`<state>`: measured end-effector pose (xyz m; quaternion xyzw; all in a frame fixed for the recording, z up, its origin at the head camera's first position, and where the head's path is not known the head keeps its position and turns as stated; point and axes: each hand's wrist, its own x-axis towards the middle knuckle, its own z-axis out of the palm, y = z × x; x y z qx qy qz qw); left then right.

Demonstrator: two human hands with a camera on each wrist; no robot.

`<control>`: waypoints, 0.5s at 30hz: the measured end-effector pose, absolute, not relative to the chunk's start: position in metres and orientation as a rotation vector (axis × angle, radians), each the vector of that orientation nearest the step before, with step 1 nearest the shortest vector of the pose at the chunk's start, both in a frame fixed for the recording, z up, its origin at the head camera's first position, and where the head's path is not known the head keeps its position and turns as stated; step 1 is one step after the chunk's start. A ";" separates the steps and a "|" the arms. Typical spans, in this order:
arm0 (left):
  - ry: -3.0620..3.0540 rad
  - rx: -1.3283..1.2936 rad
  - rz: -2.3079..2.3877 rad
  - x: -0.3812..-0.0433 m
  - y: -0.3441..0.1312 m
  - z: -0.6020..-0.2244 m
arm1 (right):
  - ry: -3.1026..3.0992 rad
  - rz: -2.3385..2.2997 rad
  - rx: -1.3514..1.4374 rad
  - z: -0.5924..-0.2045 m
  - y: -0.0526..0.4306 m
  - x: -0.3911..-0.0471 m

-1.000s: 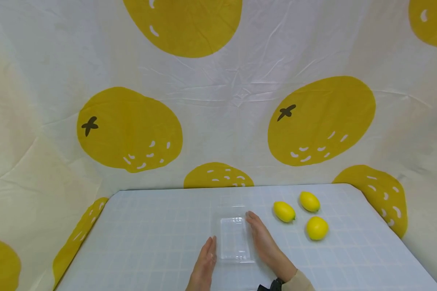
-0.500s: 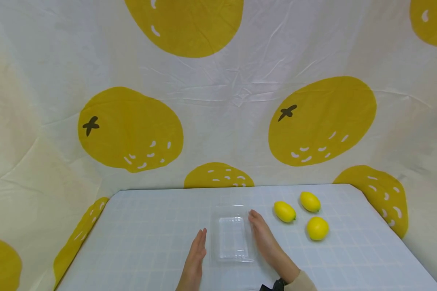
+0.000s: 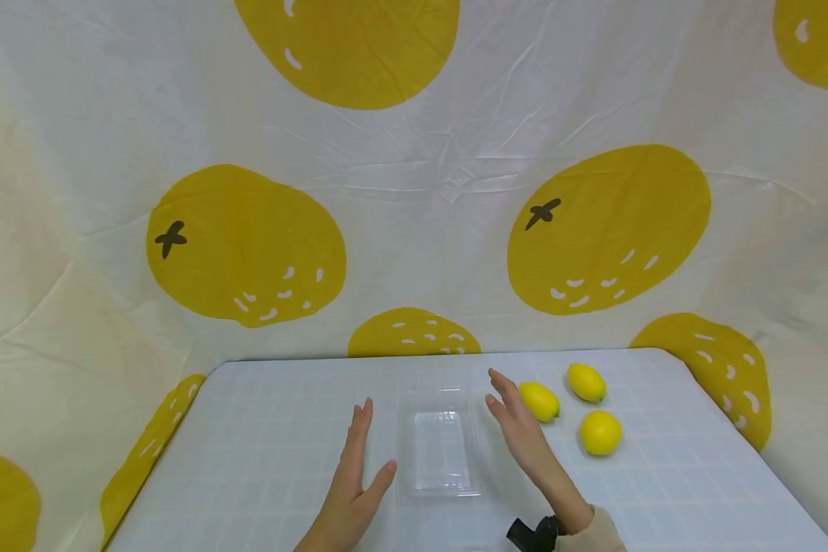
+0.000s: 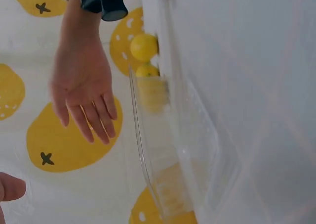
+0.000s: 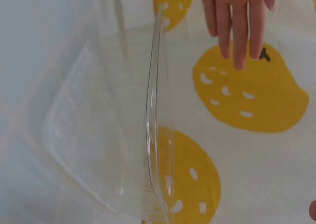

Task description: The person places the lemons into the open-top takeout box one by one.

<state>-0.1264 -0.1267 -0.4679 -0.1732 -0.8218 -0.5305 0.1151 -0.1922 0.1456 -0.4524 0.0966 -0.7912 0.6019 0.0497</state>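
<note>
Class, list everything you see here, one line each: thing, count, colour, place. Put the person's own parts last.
lemons: 3, yellow, on the table right of the box
box: 1, clear, on the table between the hands
table: 1, pale with faint checks, in front of the person
backdrop: 1, whitish with yellow fruit prints, behind the table
device: 1, dark, at the right wrist
sleeve: 1, beige, on the right arm
left hand: 1, bare, left of the box
right hand: 1, bare, right of the box

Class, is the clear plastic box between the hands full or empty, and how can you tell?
Empty: in the head view, only pale tablecloth shows through the clear plastic box, and three lemons lie outside it.
</note>
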 end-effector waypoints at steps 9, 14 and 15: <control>-2.458 -0.655 -0.805 -0.138 -0.130 -0.471 | -2.396 1.372 0.548 -0.454 0.179 -0.206; -2.567 -0.627 -0.604 -0.140 -0.126 -0.477 | -2.390 1.379 0.448 -0.457 0.203 -0.219; -2.590 -0.626 -0.589 -0.140 -0.125 -0.478 | -2.394 1.385 0.419 -0.458 0.207 -0.222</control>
